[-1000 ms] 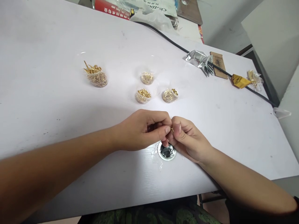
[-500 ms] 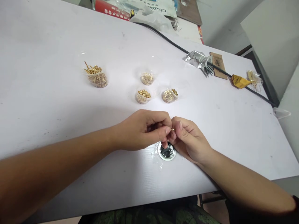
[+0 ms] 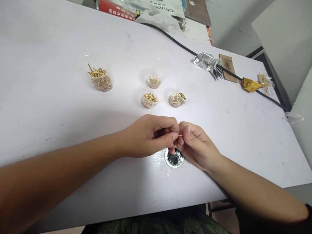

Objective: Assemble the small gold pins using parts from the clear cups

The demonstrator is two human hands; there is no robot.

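Between my two hands runs a thin gold metal pin (image 3: pixel 180 135), its ends hidden by the fingertips. My left hand (image 3: pixel 158 135) is closed, thumb and forefinger pinching the pin from the left. From the right, my right hand (image 3: pixel 201 144) pinches it, also closed. Just below the fingers, a round dark disc with a silver rim (image 3: pixel 174 158) lies taped to the table. Beyond my hands stand small clear cups of gold metal pieces: a left front cup (image 3: pixel 149 101), a right front cup (image 3: pixel 177 100) and a rear cup (image 3: pixel 153 82).
A larger clear cup of longer gold pins (image 3: pixel 101 79) stands at left on the white table (image 3: pixel 60 107). A black cable (image 3: pixel 180 43) crosses the back right, with silver foil (image 3: pixel 207 61) and gold foil (image 3: pixel 250 85) on it. Plastic bags (image 3: pixel 158 19) lie at the back.
My hands have hardly moved. The gold pin between the fingertips shows slightly more clearly and straighter now.
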